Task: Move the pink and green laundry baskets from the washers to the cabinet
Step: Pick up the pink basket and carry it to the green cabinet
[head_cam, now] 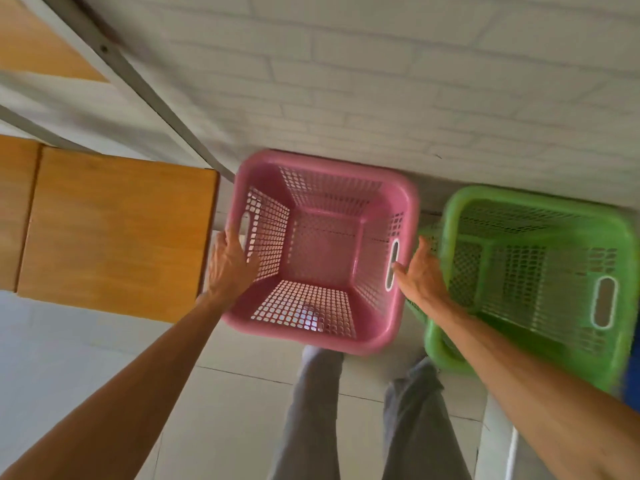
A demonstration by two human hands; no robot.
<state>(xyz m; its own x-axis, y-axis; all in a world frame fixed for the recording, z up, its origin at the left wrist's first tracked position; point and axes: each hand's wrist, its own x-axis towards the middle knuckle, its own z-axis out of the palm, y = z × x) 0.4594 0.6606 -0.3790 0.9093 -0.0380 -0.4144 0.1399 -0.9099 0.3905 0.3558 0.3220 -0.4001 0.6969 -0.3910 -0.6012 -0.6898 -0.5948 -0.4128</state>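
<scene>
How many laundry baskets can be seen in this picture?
2. The pink basket is in the middle, between both hands. The green basket is just to its right; its right edge is cut off. No others show.

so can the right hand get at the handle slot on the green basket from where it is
Probably yes. The right hand rests on the pink basket at its right side, and the green basket sits just beside it. Its handle slot on the far right wall is open, with nothing covering it.

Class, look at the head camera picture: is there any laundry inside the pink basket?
No. The pink basket is empty: its perforated bottom and mesh walls show bare, with nothing lying inside.
</scene>
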